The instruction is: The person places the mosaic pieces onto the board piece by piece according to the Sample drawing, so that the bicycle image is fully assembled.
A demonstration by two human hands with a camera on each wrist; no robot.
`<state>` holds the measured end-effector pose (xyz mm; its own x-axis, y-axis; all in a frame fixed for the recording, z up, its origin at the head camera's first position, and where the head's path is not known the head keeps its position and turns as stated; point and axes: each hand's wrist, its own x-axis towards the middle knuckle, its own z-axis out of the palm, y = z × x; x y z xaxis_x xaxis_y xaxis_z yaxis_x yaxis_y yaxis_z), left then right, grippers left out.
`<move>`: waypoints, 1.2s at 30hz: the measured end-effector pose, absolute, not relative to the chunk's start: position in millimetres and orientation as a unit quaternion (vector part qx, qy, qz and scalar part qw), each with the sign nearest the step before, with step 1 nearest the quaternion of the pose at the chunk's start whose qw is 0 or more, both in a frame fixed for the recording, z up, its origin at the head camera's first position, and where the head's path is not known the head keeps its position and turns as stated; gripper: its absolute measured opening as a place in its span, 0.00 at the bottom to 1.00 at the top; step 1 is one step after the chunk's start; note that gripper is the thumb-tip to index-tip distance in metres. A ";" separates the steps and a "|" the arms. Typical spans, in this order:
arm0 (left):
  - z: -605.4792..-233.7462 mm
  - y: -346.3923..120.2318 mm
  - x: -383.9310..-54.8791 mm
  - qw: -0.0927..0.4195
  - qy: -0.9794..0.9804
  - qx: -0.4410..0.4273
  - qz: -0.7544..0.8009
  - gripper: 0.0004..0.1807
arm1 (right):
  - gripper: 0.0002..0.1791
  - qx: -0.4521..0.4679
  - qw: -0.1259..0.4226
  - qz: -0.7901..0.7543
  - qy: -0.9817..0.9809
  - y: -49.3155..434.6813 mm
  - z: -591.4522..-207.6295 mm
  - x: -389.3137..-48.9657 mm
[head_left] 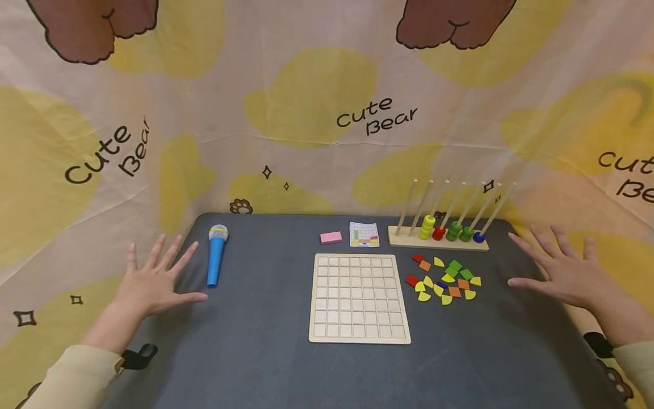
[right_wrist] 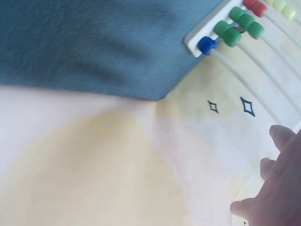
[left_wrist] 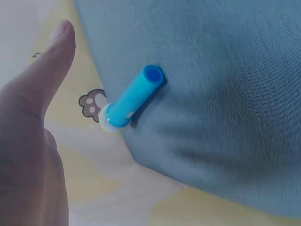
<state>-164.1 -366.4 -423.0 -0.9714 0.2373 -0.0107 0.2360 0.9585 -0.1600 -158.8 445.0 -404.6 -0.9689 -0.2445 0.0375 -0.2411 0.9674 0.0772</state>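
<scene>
My left hand (head_left: 155, 284) hovers over the table's left side with fingers spread, holding nothing. Closest to it lies a blue toy microphone (head_left: 216, 258), which the left wrist view also shows beyond the thumb. On the right, my right hand (head_left: 569, 270) is raised with fingers spread, also holding nothing. Nearest to that hand are a bead rack (head_left: 439, 241) with upright rods and coloured beads, and a scatter of small yellow, green, orange, red and blue pieces (head_left: 453, 271). A square wooden grid board (head_left: 359, 298) lies flat between the hands.
Behind the board are a pink block (head_left: 330, 237) and a small card printed with a coloured grid pattern (head_left: 364, 234). The dark table (head_left: 245, 352) meets a printed cloth (head_left: 306, 113) along its back and sides.
</scene>
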 end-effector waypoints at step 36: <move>-507.8 -237.4 -158.1 -0.004 -0.967 -0.179 -0.184 0.55 | 0.31 0.122 -0.003 0.253 -0.960 413.4 -451.6 -193.6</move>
<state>-158.1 -237.4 -507.8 -0.9359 0.3474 0.0585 0.3446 0.8683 0.3569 -193.6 413.4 -451.6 -0.9700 -0.2365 0.0556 -0.2332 0.8420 -0.4865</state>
